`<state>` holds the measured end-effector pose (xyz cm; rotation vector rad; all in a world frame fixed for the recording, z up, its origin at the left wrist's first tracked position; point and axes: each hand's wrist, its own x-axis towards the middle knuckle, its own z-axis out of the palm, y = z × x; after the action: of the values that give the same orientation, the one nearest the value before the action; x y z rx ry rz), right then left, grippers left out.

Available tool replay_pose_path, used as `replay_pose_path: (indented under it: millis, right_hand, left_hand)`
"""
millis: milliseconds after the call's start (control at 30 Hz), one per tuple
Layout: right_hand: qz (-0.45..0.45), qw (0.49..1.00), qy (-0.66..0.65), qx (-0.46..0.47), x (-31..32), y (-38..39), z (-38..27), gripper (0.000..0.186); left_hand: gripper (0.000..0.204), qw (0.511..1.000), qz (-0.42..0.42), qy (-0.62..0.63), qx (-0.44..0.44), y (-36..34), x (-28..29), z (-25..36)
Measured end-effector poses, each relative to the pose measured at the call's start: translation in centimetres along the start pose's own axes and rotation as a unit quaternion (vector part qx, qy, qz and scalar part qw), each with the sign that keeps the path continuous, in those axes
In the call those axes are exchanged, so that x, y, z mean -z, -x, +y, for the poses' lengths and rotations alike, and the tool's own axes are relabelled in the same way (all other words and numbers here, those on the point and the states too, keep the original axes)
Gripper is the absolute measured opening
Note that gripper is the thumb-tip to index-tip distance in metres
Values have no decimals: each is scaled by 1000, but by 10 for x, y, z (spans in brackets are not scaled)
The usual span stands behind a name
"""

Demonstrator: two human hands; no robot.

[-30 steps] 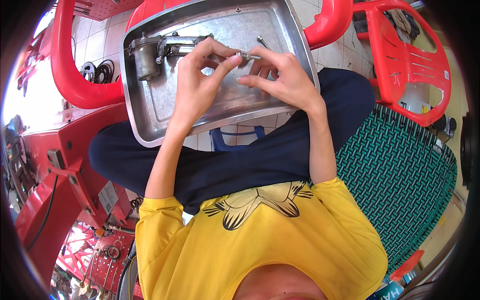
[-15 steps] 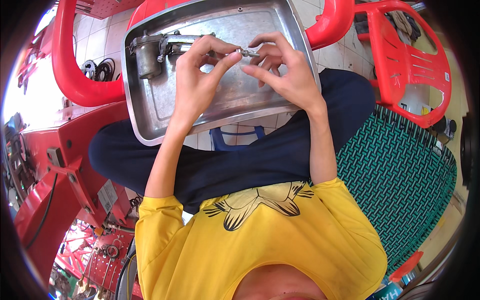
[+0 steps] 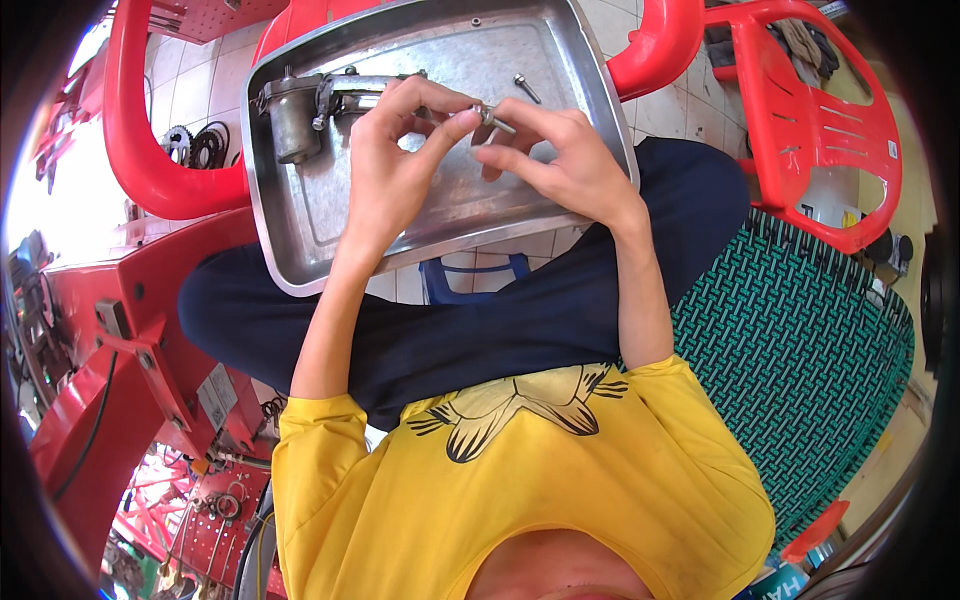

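Observation:
My left hand pinches a small metal bolt between thumb and forefinger, over the middle of a steel tray. The bolt's shank points toward my right hand. That hand's forefinger is bent close by the shank, while its thumb is apart below; whether it touches the bolt is hard to make out. On the tray floor beyond my right hand lies another bolt. Left of my left hand rests a grey metal assembly with a cylindrical body, and its arm runs partly behind that hand.
A small nut lies near the tray's far edge. Red plastic chairs stand around the tray. Red machinery is at the left, chain sprockets on the floor beyond, and a green woven seat at the right.
A bolt now lies on the tray floor beyond my right hand. My right hand's fingers have drawn in and lowered slightly, while the left hand keeps its pinch.

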<state>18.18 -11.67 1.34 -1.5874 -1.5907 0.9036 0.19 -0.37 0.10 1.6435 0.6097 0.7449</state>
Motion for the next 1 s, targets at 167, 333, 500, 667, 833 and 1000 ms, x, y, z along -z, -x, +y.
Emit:
replay_pose_path:
  millis: [167,333,500,667,833,1000]
  right_hand:
    - [63,996,-49,-34,-5,2,-10,39]
    - [71,996,-54,-27,-6,1,-12,35]
    - [73,997,-17,-22,-3,1,-7,30]
    - [125,986,-113,-12,-6,-1,-8,21]
    - [126,982,-138,-32,-3,-2,-9,19]
    - [141,979,-143,-26,-8,-2,-8,17]
  left_hand:
    - [10,1000,11,19,2,-1,-3,2]
    - [10,1000,2,5,-8,-2,0,1]
    - [10,1000,2,16,-5,0,-3,3]
    - [12,999,0,-8,-34,-2,-1,-3]
    - [17,1000,-24,-5,-14,-2,0,1]
    - [13,1000,-7,6,25,-2,-5,10]
